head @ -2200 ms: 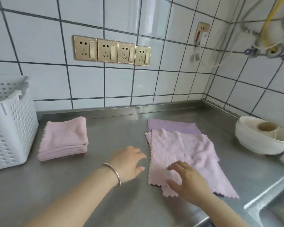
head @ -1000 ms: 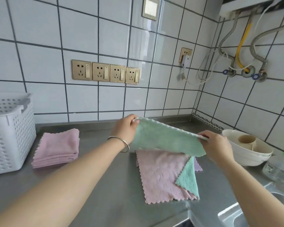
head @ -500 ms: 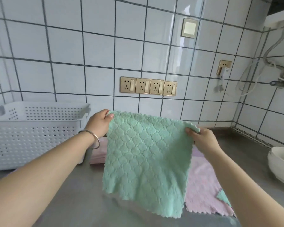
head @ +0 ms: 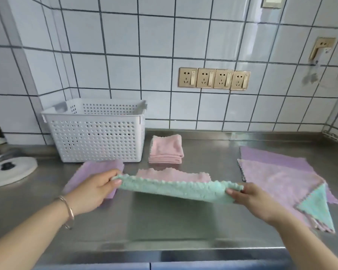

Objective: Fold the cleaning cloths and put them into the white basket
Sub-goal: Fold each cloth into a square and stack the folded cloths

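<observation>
- Your left hand (head: 94,189) pinches the green cloth's (head: 176,190) left corner.
- Your right hand (head: 250,199) pinches its right corner.
- White basket (head: 98,137) stands far left.

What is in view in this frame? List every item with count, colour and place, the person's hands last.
basket: one, white, perforated, back left of the counter.
folded cloths: one pink stack, right of the basket.
purple cloth: one, flat, in front of the basket, partly behind the left hand.
green cloth: one, pink on its far side, held stretched above the counter.
unfolded cloths: pile, purple and pink with a green corner, right side.
sockets: four, gold, on the tiled wall.
round plate-like item: one, white, far left.
counter: steel.
left hand: pinches the cloth's left corner; bracelet on wrist.
right hand: pinches its right corner.
</observation>
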Demonstrator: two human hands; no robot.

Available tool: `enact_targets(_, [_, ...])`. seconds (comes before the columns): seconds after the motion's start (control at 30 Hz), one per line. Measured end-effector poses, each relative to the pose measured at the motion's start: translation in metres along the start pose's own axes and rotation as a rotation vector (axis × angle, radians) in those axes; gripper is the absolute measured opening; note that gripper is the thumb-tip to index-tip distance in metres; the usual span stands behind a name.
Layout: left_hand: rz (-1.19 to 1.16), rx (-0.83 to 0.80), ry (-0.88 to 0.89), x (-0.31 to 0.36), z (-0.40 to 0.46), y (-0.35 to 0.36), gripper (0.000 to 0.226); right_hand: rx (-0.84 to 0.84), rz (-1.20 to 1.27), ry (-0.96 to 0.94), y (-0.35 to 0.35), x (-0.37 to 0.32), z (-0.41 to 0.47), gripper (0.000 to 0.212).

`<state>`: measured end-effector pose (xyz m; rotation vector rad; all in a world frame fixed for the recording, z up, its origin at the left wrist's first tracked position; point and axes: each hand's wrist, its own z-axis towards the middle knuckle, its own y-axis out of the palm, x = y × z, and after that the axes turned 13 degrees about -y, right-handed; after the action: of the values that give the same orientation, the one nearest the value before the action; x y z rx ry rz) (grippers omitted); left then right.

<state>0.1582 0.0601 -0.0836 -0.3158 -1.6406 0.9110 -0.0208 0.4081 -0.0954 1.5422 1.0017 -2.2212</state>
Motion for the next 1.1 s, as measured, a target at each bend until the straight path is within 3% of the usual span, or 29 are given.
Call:
enact_targets(0.07, [0.146,-0.052,-0.020,-0.022,-0.024,0.020,0.020,-0.051,-0.043,0.055,0.009,0.021,-0.018,0.070])
enact_targets(0.13, [0.205,-0.097,-0.005,-0.036,-0.038,0.028,0.016,-0.063,-0.018,0.110,0.015,0.024,-0.029,0.044])
enact_targets(0.27, [0.269,-0.214,-0.058,-0.035,-0.037,0.028,0.028,-0.163,-0.028,0.195,0.012,0.029,-0.034,0.041])
enact_targets(0.4, [0.035,-0.250,-0.191,-0.035,-0.011,0.032,0.025,-0.153,-0.133,0.257,0.015,0.030,-0.020,0.035])
enact_targets(0.47, [-0.063,-0.195,-0.250,-0.031,0.009,0.038,0.034,-0.092,-0.184,0.244,0.020,0.029,-0.007,0.037])
enact_targets(0.53, [-0.083,-0.113,-0.290,-0.027,0.030,0.049,0.026,0.003,-0.236,0.239,0.024,0.033,0.008,0.037])
enact_targets(0.7, [0.069,0.047,-0.419,-0.013,0.068,0.078,0.023,0.090,-0.348,0.302,0.037,0.055,0.037,0.033])
enact_targets(0.9, [0.096,0.164,-0.566,-0.020,0.090,0.095,0.036,0.212,-0.483,0.297,0.045,0.064,0.051,0.040])
enact_targets(1.1, [0.345,0.259,-0.550,-0.019,0.096,0.099,0.033,0.227,-0.611,0.346,0.051,0.066,0.057,0.025])
